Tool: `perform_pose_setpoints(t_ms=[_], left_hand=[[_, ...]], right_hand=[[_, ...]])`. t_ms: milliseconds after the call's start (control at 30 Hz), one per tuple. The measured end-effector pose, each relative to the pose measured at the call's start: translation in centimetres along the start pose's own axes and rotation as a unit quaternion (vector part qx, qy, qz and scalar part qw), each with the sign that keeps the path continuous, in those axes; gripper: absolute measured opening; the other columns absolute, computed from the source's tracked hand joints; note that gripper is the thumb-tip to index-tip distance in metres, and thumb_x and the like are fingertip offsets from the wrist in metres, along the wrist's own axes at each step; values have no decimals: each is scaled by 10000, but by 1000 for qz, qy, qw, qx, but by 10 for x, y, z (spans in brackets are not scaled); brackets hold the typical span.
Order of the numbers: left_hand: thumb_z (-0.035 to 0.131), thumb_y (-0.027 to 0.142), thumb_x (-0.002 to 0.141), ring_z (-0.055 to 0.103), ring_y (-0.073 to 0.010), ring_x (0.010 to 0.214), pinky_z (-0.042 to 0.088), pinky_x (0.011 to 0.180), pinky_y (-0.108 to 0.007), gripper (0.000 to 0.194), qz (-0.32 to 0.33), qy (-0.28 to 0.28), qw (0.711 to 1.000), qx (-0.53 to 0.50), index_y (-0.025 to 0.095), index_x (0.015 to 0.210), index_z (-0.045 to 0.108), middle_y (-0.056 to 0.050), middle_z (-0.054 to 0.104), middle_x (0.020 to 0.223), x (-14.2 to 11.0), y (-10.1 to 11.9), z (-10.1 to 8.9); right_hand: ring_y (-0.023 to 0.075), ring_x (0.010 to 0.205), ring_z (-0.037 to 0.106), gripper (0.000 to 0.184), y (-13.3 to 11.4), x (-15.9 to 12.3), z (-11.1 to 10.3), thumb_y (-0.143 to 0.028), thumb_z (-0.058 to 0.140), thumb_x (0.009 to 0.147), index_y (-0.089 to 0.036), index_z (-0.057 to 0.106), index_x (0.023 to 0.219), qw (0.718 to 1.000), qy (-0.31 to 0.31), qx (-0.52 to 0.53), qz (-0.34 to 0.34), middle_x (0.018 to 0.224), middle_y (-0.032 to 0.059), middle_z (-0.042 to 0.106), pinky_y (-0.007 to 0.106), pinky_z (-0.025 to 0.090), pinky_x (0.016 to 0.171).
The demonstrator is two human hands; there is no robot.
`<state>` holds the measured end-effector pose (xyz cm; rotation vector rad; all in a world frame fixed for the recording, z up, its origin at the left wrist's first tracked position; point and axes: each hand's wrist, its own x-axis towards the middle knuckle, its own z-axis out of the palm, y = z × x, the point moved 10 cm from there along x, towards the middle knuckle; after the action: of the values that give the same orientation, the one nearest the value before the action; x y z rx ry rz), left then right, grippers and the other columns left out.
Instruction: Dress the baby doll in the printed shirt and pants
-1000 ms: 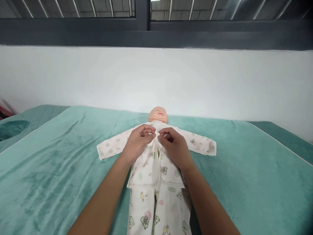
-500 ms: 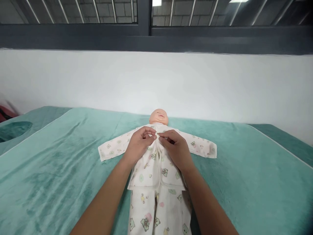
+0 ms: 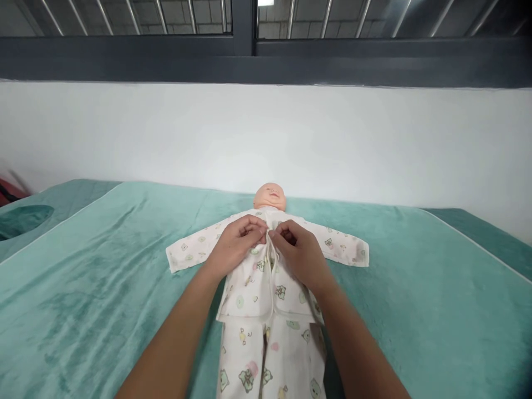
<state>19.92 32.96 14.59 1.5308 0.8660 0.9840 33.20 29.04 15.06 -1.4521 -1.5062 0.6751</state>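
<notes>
A baby doll [image 3: 270, 196] lies on its back, dressed in a white jacket [image 3: 249, 293] printed with small bears and matching trousers [image 3: 245, 354]. Both jacket sleeves stretch out sideways. At the chest, my left hand [image 3: 241, 238] pinches the left front edge of the jacket near the upper opening. My right hand [image 3: 297, 244] grips the other front edge, with thumb and forefinger pressed together close beside the left fingertips. Below the hands the two front edges hang slightly apart. Any fastener between the fingers is hidden.
A green plush cover [image 3: 124, 277] lies under the doll. Behind it rises a white wall [image 3: 266, 133], with a dark window frame [image 3: 266, 69] and metal bars above. A red and black object [image 3: 10, 193] shows at the far left edge.
My right fingertips have shifted slightly down along the jacket's front edge and drawn closer together. The left hand stays almost in place. The view has tilted slightly.
</notes>
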Motion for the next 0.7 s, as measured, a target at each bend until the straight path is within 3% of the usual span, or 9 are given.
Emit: perform_pose_setpoints(t_ms=[133,267,400,533,700], left_hand=[[631,255,770,511,-118,667,384,595,-216,75,-25,-110,992,63,198,803,669,-4,606,735,-9,4,9],[589,262,797,512,-139,665,400,582,-233,116,-10,-173,976,132,209,788,693,-25,622,736,-18,11,15],[586,290,802,531,-146,652,401,549,-227,129,-24,-181,973,141,214,823,689,-19,616,707,-22,8,17],[646,308,770,503,-133,646,392,547,-219,107,-25,-202,968,148,212,803,679,-10,581,712,-24,6,19],[667,388,774,501,-133,668,393,584,-237,176,-13,-219,964,146,215,806,673,-13,593,752,-23,8,24]], right_hand=[[96,524,397,383,-15,-15,13,-515,588,819,-192,488,638,986,-127,-104,-8,588,-18,507,230,257,464],[92,496,370,362,-20,-24,14,-451,580,830,-191,468,604,975,-159,-152,-23,574,0,506,233,212,437],[88,503,352,343,-14,-24,17,-456,535,858,-194,508,638,975,-207,-83,-9,576,-9,478,221,229,437],[96,548,432,301,-3,-24,19,-458,574,839,-185,534,718,962,-269,37,41,611,-13,503,213,316,476],[89,571,456,255,4,-24,21,-388,669,781,-177,531,746,951,-288,94,59,624,-29,504,206,337,505]])
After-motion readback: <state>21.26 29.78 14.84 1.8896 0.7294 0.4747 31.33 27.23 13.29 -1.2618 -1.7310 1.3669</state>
